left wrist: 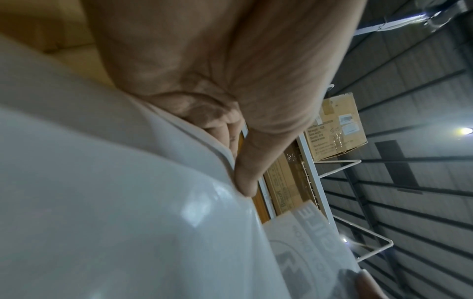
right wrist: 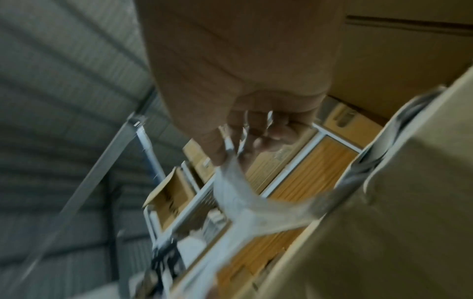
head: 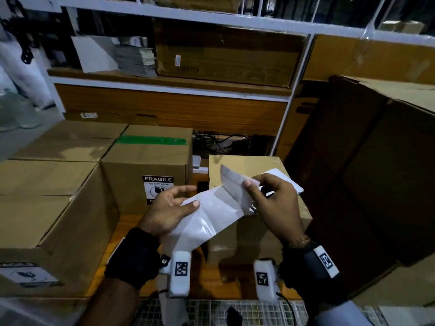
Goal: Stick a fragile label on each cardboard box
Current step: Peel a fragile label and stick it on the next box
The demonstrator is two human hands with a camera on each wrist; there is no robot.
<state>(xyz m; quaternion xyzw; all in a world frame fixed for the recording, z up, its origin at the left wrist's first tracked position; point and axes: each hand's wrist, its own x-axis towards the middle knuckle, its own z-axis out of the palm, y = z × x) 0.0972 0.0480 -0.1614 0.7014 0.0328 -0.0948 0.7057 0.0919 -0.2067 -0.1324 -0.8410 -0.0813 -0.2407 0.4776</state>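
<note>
Glossy backing sheet (head: 207, 217), matt cardboard boxes (head: 150, 161)

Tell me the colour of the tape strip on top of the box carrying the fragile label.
Green tape, across the labelled box; clearest in the head view.

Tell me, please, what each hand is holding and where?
Left hand holds the glossy white backing sheet by its left edge; right hand pinches the white label at its peeled corner.
</note>
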